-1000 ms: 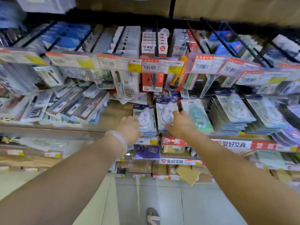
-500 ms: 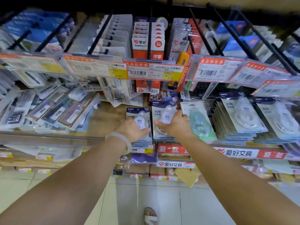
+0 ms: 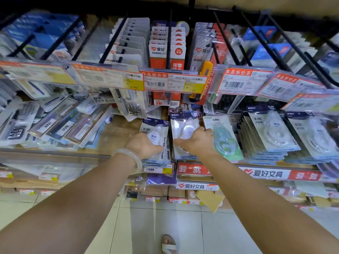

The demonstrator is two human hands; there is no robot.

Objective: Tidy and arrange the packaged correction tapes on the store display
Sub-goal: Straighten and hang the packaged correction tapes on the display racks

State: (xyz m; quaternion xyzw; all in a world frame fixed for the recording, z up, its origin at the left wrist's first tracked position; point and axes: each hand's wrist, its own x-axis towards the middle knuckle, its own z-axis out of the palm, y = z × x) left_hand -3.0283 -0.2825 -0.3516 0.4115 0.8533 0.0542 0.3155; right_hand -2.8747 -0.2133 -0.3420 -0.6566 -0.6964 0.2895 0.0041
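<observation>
Where hands point(image 3: 142, 143) rest, glossy blister packs point(image 3: 184, 133)

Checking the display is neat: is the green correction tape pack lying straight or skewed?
Skewed. The green correction tape pack slants, its top leaning left, unlike the squarer stack to its right.

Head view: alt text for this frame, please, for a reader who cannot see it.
Both hands reach to a store shelf of packaged correction tapes: the left hand holds one stack, the right hand the next stack. A green-tape pack lies just right; price tags hang above.
</observation>
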